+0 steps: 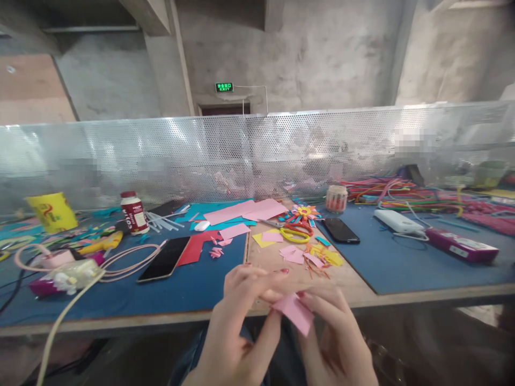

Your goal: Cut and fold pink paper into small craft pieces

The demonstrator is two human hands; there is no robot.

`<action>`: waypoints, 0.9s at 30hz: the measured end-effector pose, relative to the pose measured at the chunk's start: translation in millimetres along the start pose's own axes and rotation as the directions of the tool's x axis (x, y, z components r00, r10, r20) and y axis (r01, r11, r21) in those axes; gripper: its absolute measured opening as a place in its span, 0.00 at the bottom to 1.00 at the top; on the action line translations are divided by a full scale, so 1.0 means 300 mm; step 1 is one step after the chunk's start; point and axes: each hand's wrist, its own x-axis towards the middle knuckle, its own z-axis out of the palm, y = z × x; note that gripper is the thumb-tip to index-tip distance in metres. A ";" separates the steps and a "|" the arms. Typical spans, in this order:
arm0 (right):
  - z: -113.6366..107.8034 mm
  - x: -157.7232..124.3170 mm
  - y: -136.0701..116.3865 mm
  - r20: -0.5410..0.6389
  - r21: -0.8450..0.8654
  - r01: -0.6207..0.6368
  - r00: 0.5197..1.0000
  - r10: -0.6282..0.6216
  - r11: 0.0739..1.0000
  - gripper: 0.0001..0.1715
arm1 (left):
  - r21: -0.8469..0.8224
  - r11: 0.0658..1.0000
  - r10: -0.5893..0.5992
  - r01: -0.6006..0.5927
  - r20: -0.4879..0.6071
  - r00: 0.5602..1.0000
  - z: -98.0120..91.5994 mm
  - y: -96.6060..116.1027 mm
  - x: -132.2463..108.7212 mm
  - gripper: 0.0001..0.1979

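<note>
A small piece of pink paper [296, 315] is held above my lap, just off the table's front edge. My left hand [245, 316] has its thumb at the paper's left corner, with the forefinger stretched above it. On the other side, my right hand [338, 329] pinches the paper's upper right edge. Beyond my hands lie pink paper scraps [292, 254], thin orange strips and yellow paper pieces [333, 258]. Scissors with yellow and red handles [295, 236] rest behind them, close to a multicoloured paper flower [306, 213].
Black phones lie left [164, 260] and right [341, 230]. A glass jar [336, 199], a supplement bottle [134, 213] and a yellow cup [52, 212] stand farther back. Cables and a power strip [72, 276] occupy the left. A perforated metal screen [181, 155] closes off the back.
</note>
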 end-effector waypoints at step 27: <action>0.157 0.011 -0.011 0.166 0.577 -0.730 0.544 0.822 0.367 0.15 | 0.133 0.957 -0.264 0.260 0.018 0.964 0.045 -0.003 0.059 0.22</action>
